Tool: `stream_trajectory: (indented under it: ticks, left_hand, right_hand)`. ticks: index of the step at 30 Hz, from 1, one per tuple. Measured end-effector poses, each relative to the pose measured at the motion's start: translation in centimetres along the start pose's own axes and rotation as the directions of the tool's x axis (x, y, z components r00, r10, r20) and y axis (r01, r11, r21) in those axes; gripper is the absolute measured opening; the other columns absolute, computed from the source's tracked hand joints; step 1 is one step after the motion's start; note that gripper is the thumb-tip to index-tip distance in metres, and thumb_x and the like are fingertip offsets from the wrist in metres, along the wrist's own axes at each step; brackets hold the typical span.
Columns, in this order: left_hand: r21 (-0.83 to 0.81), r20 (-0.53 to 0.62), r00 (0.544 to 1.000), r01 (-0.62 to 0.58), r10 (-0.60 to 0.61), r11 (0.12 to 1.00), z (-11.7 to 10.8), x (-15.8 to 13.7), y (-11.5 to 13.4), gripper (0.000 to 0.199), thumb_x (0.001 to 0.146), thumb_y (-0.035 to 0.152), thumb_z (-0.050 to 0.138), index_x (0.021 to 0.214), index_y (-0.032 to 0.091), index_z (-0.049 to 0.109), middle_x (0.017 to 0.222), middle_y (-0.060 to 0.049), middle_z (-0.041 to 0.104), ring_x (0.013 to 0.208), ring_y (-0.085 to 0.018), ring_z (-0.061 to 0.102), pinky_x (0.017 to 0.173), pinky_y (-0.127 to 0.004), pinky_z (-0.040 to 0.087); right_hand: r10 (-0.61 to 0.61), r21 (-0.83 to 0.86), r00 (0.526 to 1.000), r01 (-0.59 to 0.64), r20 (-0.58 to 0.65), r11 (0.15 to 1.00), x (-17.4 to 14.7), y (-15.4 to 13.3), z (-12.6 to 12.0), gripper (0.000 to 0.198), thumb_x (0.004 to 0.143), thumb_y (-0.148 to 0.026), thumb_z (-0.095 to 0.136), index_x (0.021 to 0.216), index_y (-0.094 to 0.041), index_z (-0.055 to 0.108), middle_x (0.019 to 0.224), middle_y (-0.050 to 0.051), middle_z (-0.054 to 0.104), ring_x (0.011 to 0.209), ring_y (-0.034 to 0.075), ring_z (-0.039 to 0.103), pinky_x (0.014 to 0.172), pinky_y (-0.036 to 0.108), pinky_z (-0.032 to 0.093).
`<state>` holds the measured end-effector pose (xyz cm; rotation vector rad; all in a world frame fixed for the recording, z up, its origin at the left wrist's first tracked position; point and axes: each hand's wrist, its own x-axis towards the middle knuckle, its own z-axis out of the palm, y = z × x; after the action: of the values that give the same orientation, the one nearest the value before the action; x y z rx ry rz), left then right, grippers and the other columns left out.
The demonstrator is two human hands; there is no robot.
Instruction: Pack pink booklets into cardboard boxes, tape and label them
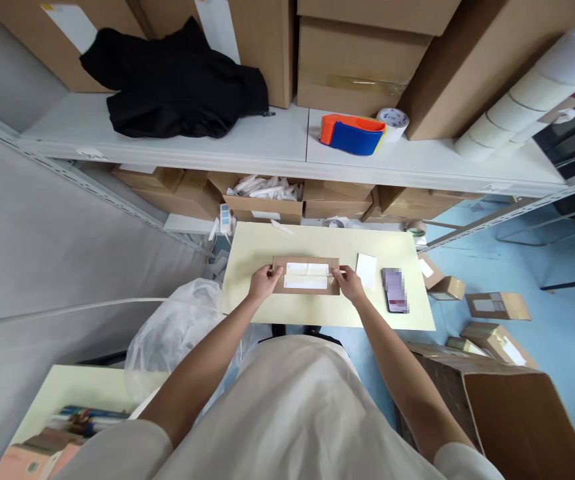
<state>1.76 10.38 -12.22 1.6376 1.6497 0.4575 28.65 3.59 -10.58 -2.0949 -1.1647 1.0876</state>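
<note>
A flat brown cardboard box [280, 288] lies over the pale yellow table [247, 243], with a white label [306, 281] on its upper face. My left hand [264, 283] grips its left end, thumb on top. At the opposite end, my right hand [349, 283] pinches the edge with the thumb near some clear tape. The fingers under the box are hidden from view. Just right of my right hand sit a small white card [366, 271] and a phone [394, 291] with a lit, blurred screen.
Behind the table, a shelf [287, 148] carries cartons, a black garment [182, 87], an orange and blue band [352, 135] and tape rolls. A large open carton [522, 420] and several small boxes stand on the right floor. Clear plastic wrap [177, 327] bulges at the left.
</note>
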Motion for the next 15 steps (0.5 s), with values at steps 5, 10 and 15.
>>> stream_trajectory:
  ticks: [5, 10, 15]
  left_hand:
    - [0.116, 0.013, 1.000, -0.019, 0.018, 0.993, 0.6, 1.8, 0.2, 0.040, 0.084, 0.049, 0.049, 0.098, 0.015, 0.065, 0.088, -0.009, 0.068, 0.085, -0.022, 0.064, 0.076, -0.031, 0.049]
    - [0.174, -0.131, 0.985, -0.087, 0.110, 0.981, 0.4, 1.8, 1.6, 0.052, 0.084, 0.038, 0.052, 0.128, 0.009, 0.048, 0.122, -0.019, 0.055, 0.111, -0.027, 0.056, 0.096, -0.039, 0.044]
    - [0.332, -0.081, 0.917, -0.345, 0.391, 0.878, 2.5, 1.8, 7.6, 0.050, 0.086, 0.035, 0.049, 0.130, 0.012, 0.045, 0.132, -0.016, 0.049, 0.127, -0.027, 0.041, 0.109, -0.040, 0.032]
  right_hand:
    - [0.021, -0.035, 1.000, -0.022, -0.018, 0.999, 1.5, 0.5, 0.8, 0.045, 0.089, -0.054, 0.040, 0.113, -0.020, 0.058, 0.100, 0.010, 0.070, 0.088, 0.022, 0.066, 0.073, 0.033, 0.051]
    - [-0.051, 0.067, 0.999, 0.051, -0.006, 0.996, 1.7, 2.6, 0.7, 0.053, 0.091, -0.056, 0.031, 0.116, -0.019, 0.059, 0.109, 0.010, 0.068, 0.094, 0.021, 0.065, 0.081, 0.035, 0.052]
    - [-0.136, -0.132, 0.973, 0.112, -0.185, 0.985, 2.6, 7.7, -1.9, 0.046, 0.090, -0.040, 0.043, 0.123, -0.011, 0.056, 0.123, 0.019, 0.059, 0.111, 0.028, 0.058, 0.094, 0.045, 0.047]
